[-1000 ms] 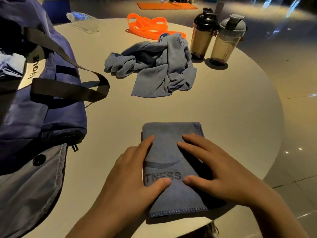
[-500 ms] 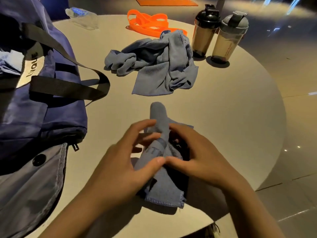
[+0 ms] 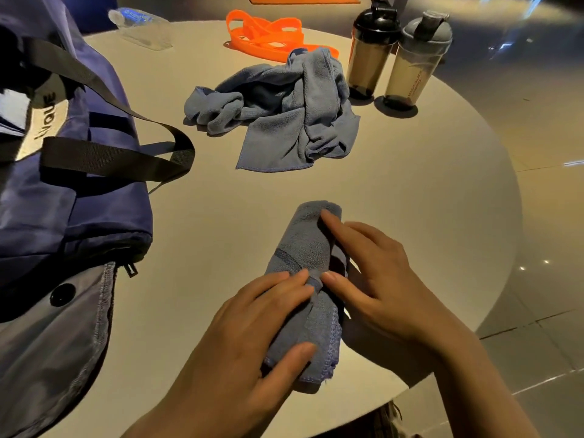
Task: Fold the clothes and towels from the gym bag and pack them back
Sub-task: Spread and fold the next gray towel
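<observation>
Round beige table (image 3: pixel 410 191) carried the navy gym bag (image 3: pixel 72 197) at my left and a crumpled towel (image 3: pixel 284 112) beyond. Near me lay the rolled towel (image 3: pixel 303 248); my left hand (image 3: pixel 252 330) gripped it, my right hand (image 3: pixel 373 276) pressed flat-fingered.

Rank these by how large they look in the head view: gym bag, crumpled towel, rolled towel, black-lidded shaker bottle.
1. gym bag, though it is nearest the camera
2. crumpled towel
3. rolled towel, nearer, so unsure
4. black-lidded shaker bottle

Gym: shaker bottles (image 3: pixel 369 52), resistance bands (image 3: pixel 268 33) (orange)
</observation>
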### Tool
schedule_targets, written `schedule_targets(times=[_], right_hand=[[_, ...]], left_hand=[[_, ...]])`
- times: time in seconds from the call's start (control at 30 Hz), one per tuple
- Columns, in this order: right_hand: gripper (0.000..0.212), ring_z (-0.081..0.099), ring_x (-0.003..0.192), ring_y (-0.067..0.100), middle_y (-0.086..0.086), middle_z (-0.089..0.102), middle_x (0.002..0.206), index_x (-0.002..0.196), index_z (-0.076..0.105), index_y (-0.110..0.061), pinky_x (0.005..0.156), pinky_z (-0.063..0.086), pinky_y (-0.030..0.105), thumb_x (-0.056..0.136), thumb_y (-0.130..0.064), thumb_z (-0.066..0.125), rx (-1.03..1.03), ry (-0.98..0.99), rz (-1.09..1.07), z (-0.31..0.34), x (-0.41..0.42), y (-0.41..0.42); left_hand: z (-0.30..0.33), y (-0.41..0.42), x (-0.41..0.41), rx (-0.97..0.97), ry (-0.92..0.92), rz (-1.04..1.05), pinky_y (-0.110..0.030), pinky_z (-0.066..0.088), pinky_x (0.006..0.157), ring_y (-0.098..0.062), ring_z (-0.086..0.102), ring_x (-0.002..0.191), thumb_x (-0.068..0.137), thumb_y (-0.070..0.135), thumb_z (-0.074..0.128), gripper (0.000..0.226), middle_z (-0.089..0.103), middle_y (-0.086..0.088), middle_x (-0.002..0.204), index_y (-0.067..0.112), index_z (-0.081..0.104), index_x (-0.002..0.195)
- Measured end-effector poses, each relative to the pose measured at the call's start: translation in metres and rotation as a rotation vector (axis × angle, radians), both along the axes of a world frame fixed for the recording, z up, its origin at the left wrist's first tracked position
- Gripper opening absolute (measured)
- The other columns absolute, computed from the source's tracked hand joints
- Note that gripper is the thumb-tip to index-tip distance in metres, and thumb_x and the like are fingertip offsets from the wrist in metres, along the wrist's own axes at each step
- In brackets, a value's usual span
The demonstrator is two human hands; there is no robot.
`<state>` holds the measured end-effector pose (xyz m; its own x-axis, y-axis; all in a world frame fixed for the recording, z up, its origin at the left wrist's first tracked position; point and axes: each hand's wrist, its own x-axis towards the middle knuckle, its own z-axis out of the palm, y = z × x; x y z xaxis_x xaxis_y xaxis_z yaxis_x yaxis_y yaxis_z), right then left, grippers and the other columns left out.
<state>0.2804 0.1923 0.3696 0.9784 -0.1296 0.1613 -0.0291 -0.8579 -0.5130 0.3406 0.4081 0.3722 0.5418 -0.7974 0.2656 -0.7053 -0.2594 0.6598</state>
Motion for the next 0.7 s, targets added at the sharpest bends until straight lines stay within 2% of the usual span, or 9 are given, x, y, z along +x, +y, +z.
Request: schedule_targets(times=[0.07, 0.13, 0.23, 0.33, 0.43, 0.5, 0.6, 0.67, 0.7], right_hand=[[0.071, 0.031, 0.138, 0.017, -0.012, 0.026, 0.155, 0.148, -0.004, -0.047, 0.110, 0.027, 0.049, 0.088, -0.066, 0.029, 0.022, 0.028, 0.000, -0.004, 0.000, -0.004], [0.074, 0.030, 0.139, 0.018, -0.011, 0.021, 0.157, 0.149, -0.007, -0.042, 0.110, 0.026, 0.052, 0.088, -0.067, 0.025, 0.009, 0.053, -0.008, -0.009, 0.003, -0.011], [0.065, 0.034, 0.136, 0.021, -0.003, 0.031, 0.154, 0.152, 0.007, -0.037, 0.107, 0.033, 0.050, 0.093, -0.055, 0.029, -0.019, -0.012, -0.055, -0.007, 0.007, -0.012], [0.056, 0.037, 0.132, 0.019, 0.004, 0.037, 0.149, 0.148, 0.022, -0.034, 0.104, 0.037, 0.041, 0.094, -0.035, 0.036, 0.003, -0.224, -0.093, 0.002, 0.001, -0.002], [0.043, 0.015, 0.142, 0.003, -0.006, 0.021, 0.155, 0.136, 0.043, -0.048, 0.110, 0.020, 0.031, 0.095, -0.054, 0.031, 0.048, -0.190, -0.084, 0.000, -0.004, 0.013], [0.046, 0.005, 0.138, -0.007, -0.015, 0.014, 0.154, 0.130, 0.041, -0.060, 0.111, 0.015, 0.031, 0.089, -0.069, 0.022, 0.069, -0.101, -0.151, -0.007, -0.007, 0.018], [0.043, 0.015, 0.130, -0.010, -0.025, 0.017, 0.143, 0.119, 0.033, -0.075, 0.107, 0.019, 0.026, 0.081, -0.078, 0.014, 0.188, -0.029, -0.256, -0.012, -0.016, 0.022], [0.042, 0.022, 0.132, -0.002, -0.025, 0.023, 0.139, 0.113, 0.030, -0.080, 0.105, 0.020, 0.024, 0.076, -0.083, 0.009, 0.233, 0.025, -0.259, -0.008, -0.019, 0.023], [0.041, 0.023, 0.133, 0.002, -0.022, 0.027, 0.140, 0.112, 0.030, -0.080, 0.105, 0.020, 0.023, 0.076, -0.083, 0.010, 0.250, 0.057, -0.250, -0.005, -0.018, 0.023]], left_hand=[[0.002, 0.001, 0.000, -0.015, 0.022, 0.026, -0.021, 0.038, 0.099, 0.002, 0.035, 0.134, 0.084, 0.053, 0.052, 0.051, 0.039, 0.029, 0.143, 0.041, 0.044, 0.133], [0.001, -0.001, -0.002, 0.018, -0.051, 0.010, -0.022, 0.038, 0.099, 0.001, 0.035, 0.135, 0.084, 0.056, 0.053, 0.053, 0.040, 0.025, 0.144, 0.037, 0.046, 0.133], [-0.008, -0.005, -0.008, 0.116, -0.229, -0.053, -0.031, 0.031, 0.104, -0.007, 0.031, 0.139, 0.084, 0.058, 0.051, 0.058, 0.038, 0.014, 0.150, 0.029, 0.049, 0.135], [-0.014, -0.005, -0.011, 0.138, -0.243, -0.054, -0.036, 0.030, 0.104, -0.008, 0.029, 0.141, 0.088, 0.060, 0.046, 0.058, 0.037, 0.012, 0.151, 0.029, 0.047, 0.137], [-0.015, -0.005, -0.010, 0.159, -0.294, -0.062, -0.040, 0.030, 0.105, -0.013, 0.030, 0.141, 0.092, 0.062, 0.037, 0.057, 0.037, 0.008, 0.152, 0.027, 0.047, 0.136], [-0.012, -0.003, -0.008, 0.125, -0.297, -0.120, -0.042, 0.029, 0.106, -0.014, 0.031, 0.141, 0.095, 0.060, 0.035, 0.053, 0.040, 0.007, 0.150, 0.026, 0.052, 0.132], [0.000, 0.005, -0.003, -0.097, -0.099, -0.201, -0.037, 0.033, 0.108, -0.010, 0.045, 0.132, 0.100, 0.043, 0.039, 0.035, 0.055, 0.013, 0.135, 0.024, 0.066, 0.113], [0.007, 0.006, 0.003, -0.187, 0.072, -0.064, -0.024, 0.041, 0.100, -0.006, 0.054, 0.121, 0.093, 0.037, 0.050, 0.021, 0.059, 0.018, 0.125, 0.031, 0.067, 0.104], [0.008, 0.005, 0.009, -0.212, 0.201, 0.032, -0.016, 0.044, 0.095, -0.002, 0.054, 0.118, 0.085, 0.042, 0.056, 0.023, 0.056, 0.021, 0.125, 0.037, 0.065, 0.105]])
